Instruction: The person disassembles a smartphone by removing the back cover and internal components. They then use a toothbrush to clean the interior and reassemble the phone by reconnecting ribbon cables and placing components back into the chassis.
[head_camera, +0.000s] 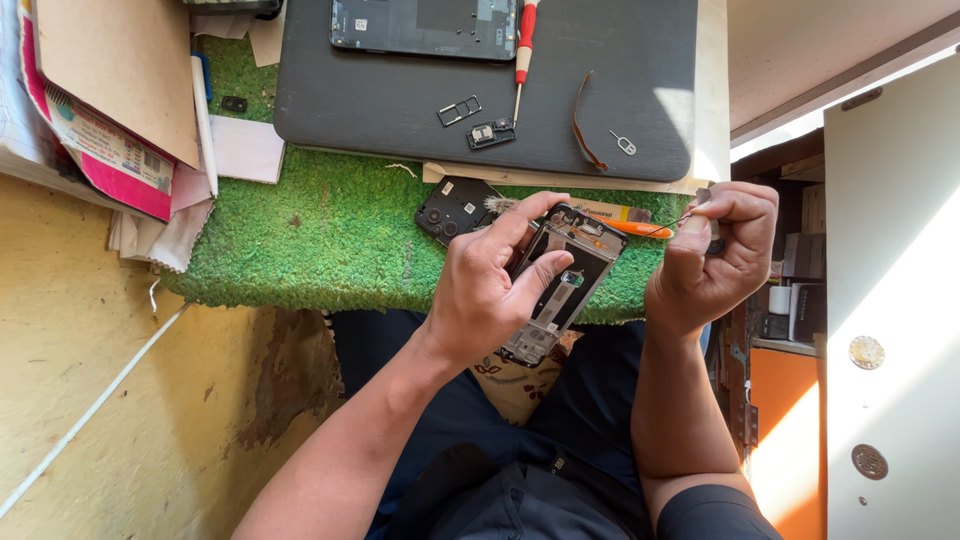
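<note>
My left hand (490, 285) grips an opened phone frame (563, 285), back cover off, held tilted over the front edge of a green turf-covered table (320, 225). My right hand (712, 255) pinches a thin tool with an orange handle (645, 229), its tip pointing at the top end of the frame. A black camera-cover piece (455, 208) lies on the turf just left of my left hand.
A dark grey mat (620, 60) holds another phone body (425, 25), a red-handled screwdriver (523, 45), a SIM tray (459, 110), a small black part (491, 133), a brown strip (580, 125) and an ejector pin (623, 144). Cardboard and papers (110, 90) sit at left.
</note>
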